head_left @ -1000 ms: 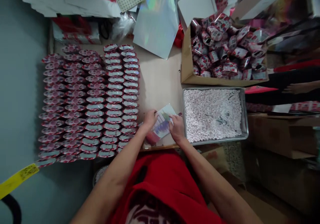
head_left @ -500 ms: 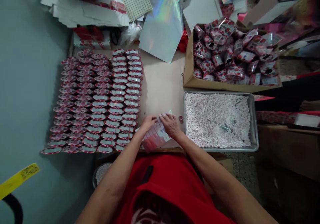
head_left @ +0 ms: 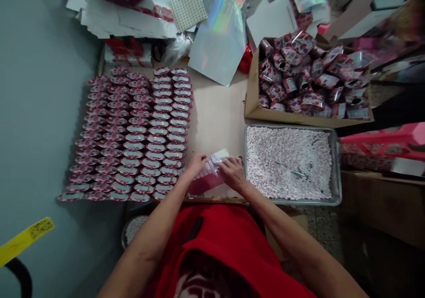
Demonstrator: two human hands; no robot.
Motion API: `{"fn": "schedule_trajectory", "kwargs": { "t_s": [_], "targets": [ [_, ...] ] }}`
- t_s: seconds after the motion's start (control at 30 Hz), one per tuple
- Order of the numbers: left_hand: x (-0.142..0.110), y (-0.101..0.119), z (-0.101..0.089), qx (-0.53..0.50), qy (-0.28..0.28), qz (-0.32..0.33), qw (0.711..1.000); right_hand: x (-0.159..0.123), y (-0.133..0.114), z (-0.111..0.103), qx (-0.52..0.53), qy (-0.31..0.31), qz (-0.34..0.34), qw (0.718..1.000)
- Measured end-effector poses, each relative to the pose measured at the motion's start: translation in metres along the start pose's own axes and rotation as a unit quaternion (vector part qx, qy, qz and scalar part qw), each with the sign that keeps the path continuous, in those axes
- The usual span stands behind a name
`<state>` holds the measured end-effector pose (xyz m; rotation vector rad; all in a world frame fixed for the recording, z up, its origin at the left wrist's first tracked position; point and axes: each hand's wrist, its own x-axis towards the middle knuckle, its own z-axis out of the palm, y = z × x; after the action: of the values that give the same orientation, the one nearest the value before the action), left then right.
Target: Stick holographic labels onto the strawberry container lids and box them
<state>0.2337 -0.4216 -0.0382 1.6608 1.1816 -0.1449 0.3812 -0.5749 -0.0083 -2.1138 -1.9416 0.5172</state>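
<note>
At the table's front edge, my two hands are closed on a sheet of labels (head_left: 204, 182), which has pale rectangular rows on top and a pink lower part. My left hand (head_left: 196, 163) pinches its upper left side. Close by, my right hand (head_left: 233, 173) is closed at the upper right edge, where a shiny, bent part shows between the hands. A pale corner (head_left: 222, 153) sticks out beyond the fingers. Fingertips partly hide what is gripped. Left of my hands stand rows of red-and-white printed packs (head_left: 135, 137), several topped with pale strips.
To my right lies a metal tray (head_left: 336, 165) of small white pellets (head_left: 282, 156). Behind it, a cardboard box (head_left: 254, 85) holds many printed wrapped pieces (head_left: 299, 76). Shiny sheets (head_left: 217, 45) and papers (head_left: 126, 21) lie at the back. A bowl (head_left: 134, 229) is below the table.
My right hand has moved slightly right and down, away from the left. The sheet looks more bent, and a pale corner now shows above the fingers. The view has shifted a little.
</note>
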Motion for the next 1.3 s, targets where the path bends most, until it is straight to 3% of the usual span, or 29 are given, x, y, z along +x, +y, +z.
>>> {"fn": "schedule_trajectory", "kwargs": {
  "t_s": [0.1, 0.2, 0.27, 0.33, 0.4, 0.43, 0.5, 0.57, 0.73, 0.83, 0.93, 1.1, 1.3],
  "targets": [
    [0.003, 0.005, 0.011, 0.026, 0.038, -0.005, 0.999, -0.003, -0.010, -0.027, 0.002, -0.006, 0.031, 1.000],
    [0.004, 0.011, 0.014, 0.021, 0.087, 0.015, 0.996, -0.002, -0.024, -0.056, 0.097, 0.040, 0.146, 0.984],
    [-0.001, 0.014, 0.009, -0.055, 0.134, 0.028, 0.989, 0.008, -0.032, -0.072, 0.242, 0.076, 0.260, 0.932],
    [-0.009, 0.018, -0.004, -0.218, 0.127, 0.015, 0.968, 0.024, -0.039, -0.083, 0.411, 0.086, 0.339, 0.842],
    [-0.020, 0.021, -0.023, -0.403, 0.042, -0.029, 0.914, 0.044, -0.044, -0.088, 0.532, 0.079, 0.367, 0.759],
    [-0.025, 0.022, -0.033, -0.476, -0.005, -0.052, 0.878, 0.055, -0.047, -0.089, 0.566, 0.077, 0.371, 0.732],
    [-0.032, 0.024, -0.053, -0.566, -0.055, -0.083, 0.818, 0.074, -0.052, -0.086, 0.596, 0.076, 0.373, 0.707],
    [-0.034, 0.023, -0.069, -0.598, -0.049, -0.089, 0.795, 0.090, -0.057, -0.081, 0.608, 0.076, 0.375, 0.696],
    [-0.024, 0.012, -0.088, -0.567, 0.016, -0.108, 0.817, 0.114, -0.070, -0.066, 0.609, 0.059, 0.384, 0.692],
    [-0.018, 0.004, -0.099, -0.579, 0.042, -0.121, 0.805, 0.124, -0.080, -0.061, 0.605, 0.056, 0.373, 0.701],
    [-0.017, -0.002, -0.113, -0.591, 0.041, -0.103, 0.799, 0.135, -0.090, -0.058, 0.585, 0.060, 0.373, 0.717],
    [-0.013, -0.012, -0.131, -0.553, 0.049, -0.111, 0.824, 0.152, -0.105, -0.053, 0.566, 0.062, 0.376, 0.731],
    [-0.007, -0.023, -0.149, -0.586, 0.014, -0.127, 0.800, 0.172, -0.121, -0.053, 0.563, 0.054, 0.377, 0.733]
  ]
}}
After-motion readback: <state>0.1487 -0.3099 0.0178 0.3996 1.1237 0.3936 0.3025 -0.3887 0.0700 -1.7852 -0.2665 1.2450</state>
